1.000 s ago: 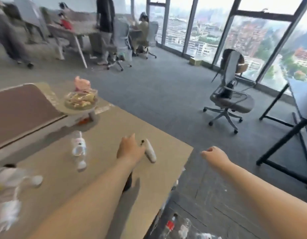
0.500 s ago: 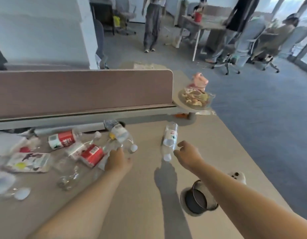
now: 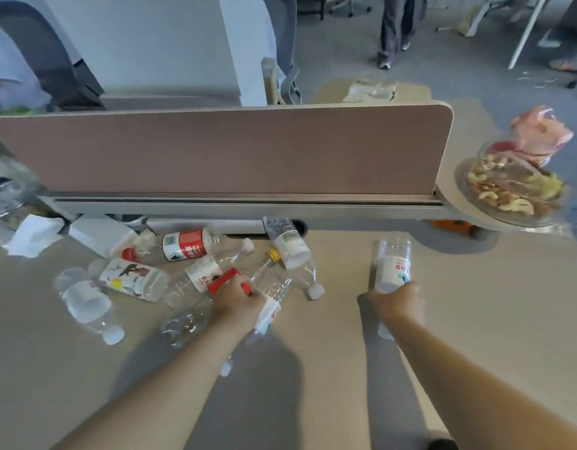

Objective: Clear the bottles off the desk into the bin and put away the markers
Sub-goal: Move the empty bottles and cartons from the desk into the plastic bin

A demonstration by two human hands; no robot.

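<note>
Several empty plastic bottles lie in a heap on the beige desk [image 3: 494, 319], left of centre, among them a red-labelled bottle [image 3: 186, 244] and a clear bottle with a white cap [image 3: 85, 303]. My left hand [image 3: 236, 298] grips a clear bottle with a white label [image 3: 270, 303] at the heap's near edge. My right hand [image 3: 395, 302] grips the lower part of another clear bottle [image 3: 392, 264], which points away from me. No markers and no bin are in view.
A brown divider panel [image 3: 232, 151] runs along the back of the desk. A glass bowl of snacks [image 3: 511, 193] with a pink toy sits on a round shelf at the right. White paper [image 3: 34, 235] lies far left. People and chairs stand beyond.
The view swung from the desk's right end to the bottle heap. Both hands moved forward, and each now holds a bottle; half a second ago they were only reaching.
</note>
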